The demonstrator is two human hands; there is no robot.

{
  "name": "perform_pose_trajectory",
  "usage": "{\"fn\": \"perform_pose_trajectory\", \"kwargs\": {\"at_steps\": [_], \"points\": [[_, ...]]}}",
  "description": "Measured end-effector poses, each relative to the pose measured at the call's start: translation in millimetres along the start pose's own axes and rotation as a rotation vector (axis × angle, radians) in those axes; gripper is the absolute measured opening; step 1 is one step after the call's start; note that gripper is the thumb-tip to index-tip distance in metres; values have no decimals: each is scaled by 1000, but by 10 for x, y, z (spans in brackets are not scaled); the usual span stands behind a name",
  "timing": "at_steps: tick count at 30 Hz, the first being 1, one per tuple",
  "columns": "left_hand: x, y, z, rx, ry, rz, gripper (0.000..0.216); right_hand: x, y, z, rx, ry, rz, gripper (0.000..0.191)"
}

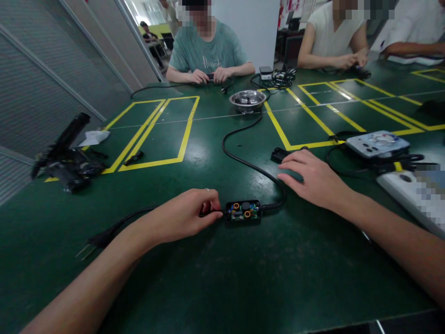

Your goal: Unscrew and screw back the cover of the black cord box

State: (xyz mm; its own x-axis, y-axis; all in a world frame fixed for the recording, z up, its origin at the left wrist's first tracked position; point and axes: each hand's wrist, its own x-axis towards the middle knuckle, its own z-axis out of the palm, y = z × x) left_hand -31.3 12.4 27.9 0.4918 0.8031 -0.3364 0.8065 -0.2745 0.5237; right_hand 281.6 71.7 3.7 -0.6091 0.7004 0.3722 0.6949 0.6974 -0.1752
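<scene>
An opened black plastic case (243,219) lies in front of me, its circuit board (238,211) with copper-wound coils showing. My left hand (193,211) is closed, pinching the black power cord (139,212) where it enters the case's left end. That cord runs under my forearm to a two-pin plug (91,246). From the case's right end another black cable (243,162) curves away toward a metal bowl. My right hand (311,178) has its fingers stretched out over a black case cover (279,155); whether they touch it I cannot tell.
The metal bowl (247,100) holds small dark parts. Black parts in plastic (69,167) lie left, near a small black piece (134,158). A phone (378,143) and white box (410,195) are at right. Across the green table, people (208,51) handle cables.
</scene>
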Motion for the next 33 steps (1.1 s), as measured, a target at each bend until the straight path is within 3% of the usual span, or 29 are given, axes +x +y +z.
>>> {"fn": "perform_pose_trajectory", "kwargs": {"at_steps": [2,6,9,15,23,27,33], "points": [[2,-3,6,5,5,-1,21,10,137,56,-160,13,54,47],[1,-18,17,7,12,6,21,-14,274,180,-309,-90,53,61],[-4,-25,23,7,17,8,20,-24,270,193,-318,-123,56,54],[-2,-12,19,11,20,6,20,-2,248,148,-268,-44,108,30],[1,-17,26,16,28,22,20,-3,146,101,55,263,350,40],[-4,-1,17,17,29,14,20,-21,77,39,371,449,423,27],[-13,0,15,26,31,7,22,-11,-56,33,721,404,430,27]]}}
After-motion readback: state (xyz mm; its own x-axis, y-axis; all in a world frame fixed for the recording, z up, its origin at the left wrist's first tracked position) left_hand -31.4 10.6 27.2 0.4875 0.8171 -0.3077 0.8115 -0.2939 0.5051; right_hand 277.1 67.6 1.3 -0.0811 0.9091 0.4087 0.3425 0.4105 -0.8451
